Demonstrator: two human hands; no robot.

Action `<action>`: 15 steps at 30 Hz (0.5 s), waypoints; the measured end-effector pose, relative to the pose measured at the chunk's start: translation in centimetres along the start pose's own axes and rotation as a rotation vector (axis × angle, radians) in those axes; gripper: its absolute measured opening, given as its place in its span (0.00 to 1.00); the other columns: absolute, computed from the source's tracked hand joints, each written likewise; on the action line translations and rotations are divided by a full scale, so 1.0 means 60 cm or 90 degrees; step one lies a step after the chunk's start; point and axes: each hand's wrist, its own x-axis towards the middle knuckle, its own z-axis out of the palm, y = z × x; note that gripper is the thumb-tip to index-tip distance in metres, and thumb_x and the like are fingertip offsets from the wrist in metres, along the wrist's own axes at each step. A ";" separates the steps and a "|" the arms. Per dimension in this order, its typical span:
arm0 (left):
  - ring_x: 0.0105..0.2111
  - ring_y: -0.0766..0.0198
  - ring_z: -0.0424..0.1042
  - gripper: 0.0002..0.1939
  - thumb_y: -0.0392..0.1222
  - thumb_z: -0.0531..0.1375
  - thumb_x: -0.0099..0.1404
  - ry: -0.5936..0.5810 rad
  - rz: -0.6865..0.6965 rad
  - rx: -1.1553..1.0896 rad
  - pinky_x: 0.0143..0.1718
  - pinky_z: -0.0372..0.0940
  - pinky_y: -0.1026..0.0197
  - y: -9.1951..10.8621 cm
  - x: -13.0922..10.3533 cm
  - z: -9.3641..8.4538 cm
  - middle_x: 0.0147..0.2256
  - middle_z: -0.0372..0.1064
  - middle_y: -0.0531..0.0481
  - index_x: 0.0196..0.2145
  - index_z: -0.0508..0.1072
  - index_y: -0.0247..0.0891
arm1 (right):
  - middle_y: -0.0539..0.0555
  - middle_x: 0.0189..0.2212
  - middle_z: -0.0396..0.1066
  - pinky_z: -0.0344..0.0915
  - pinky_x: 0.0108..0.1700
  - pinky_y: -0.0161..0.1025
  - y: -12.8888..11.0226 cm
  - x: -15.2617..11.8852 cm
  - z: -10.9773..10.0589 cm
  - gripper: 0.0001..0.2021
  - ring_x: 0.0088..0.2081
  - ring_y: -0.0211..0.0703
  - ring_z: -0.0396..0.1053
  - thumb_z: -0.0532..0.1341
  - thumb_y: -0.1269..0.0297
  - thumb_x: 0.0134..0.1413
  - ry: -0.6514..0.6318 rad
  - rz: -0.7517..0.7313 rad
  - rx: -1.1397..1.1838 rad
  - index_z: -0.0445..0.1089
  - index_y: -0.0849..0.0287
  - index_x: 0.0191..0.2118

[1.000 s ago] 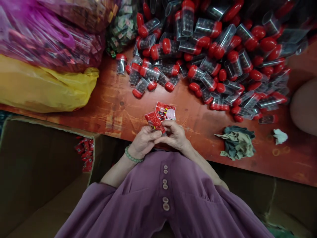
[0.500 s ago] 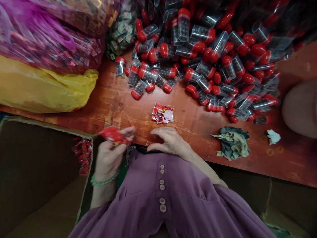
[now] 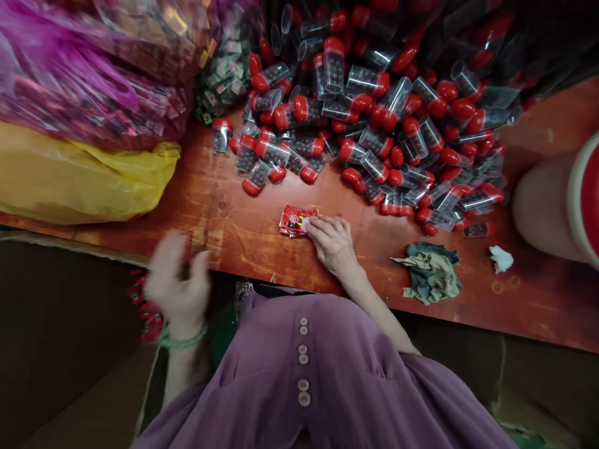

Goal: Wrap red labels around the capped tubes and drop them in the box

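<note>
My left hand (image 3: 180,284) is blurred by motion above the inner edge of a cardboard box at the left. Its thumb stands apart from the fingers, and nothing shows in it. On the tabletop in front of me lies a small stack of red printed packets (image 3: 292,219). My right hand (image 3: 333,243) has its curled fingers closed over the right edge of the top packet; the thumb is hidden. More red packets (image 3: 150,321) lie in the cardboard box (image 3: 70,312), partly behind my left hand.
Clear tubes with red caps (image 3: 369,165) are heaped across the back of the wooden table (image 3: 243,243). Bulging yellow (image 3: 84,178) and purple (image 3: 103,103) bags occupy the left. Rightward are a crumpled cloth (image 3: 433,274), a white scrap (image 3: 500,259) and a pale bucket (image 3: 543,202).
The red packet that was in my left hand has left it, and that hand has moved left and opened. My right hand has reached forward onto the stack.
</note>
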 end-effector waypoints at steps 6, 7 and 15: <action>0.65 0.49 0.62 0.19 0.38 0.57 0.70 -0.320 0.273 -0.033 0.65 0.59 0.41 0.093 0.032 0.196 0.61 0.66 0.37 0.58 0.70 0.38 | 0.56 0.45 0.80 0.59 0.53 0.52 -0.004 -0.001 -0.006 0.12 0.49 0.49 0.71 0.56 0.70 0.66 0.052 -0.034 0.003 0.77 0.54 0.46; 0.65 0.49 0.61 0.18 0.36 0.55 0.71 -0.334 0.282 -0.031 0.65 0.59 0.41 0.093 0.033 0.208 0.61 0.66 0.37 0.57 0.71 0.37 | 0.57 0.45 0.80 0.61 0.52 0.51 -0.004 0.001 -0.013 0.12 0.48 0.49 0.71 0.56 0.70 0.66 0.045 -0.033 0.022 0.77 0.55 0.45; 0.57 0.50 0.69 0.16 0.28 0.51 0.68 -0.275 0.341 -0.022 0.56 0.67 0.44 0.072 0.036 0.224 0.50 0.76 0.39 0.45 0.76 0.36 | 0.60 0.38 0.77 0.67 0.47 0.50 0.006 0.108 -0.077 0.10 0.41 0.51 0.70 0.57 0.62 0.66 0.007 0.028 0.105 0.74 0.58 0.44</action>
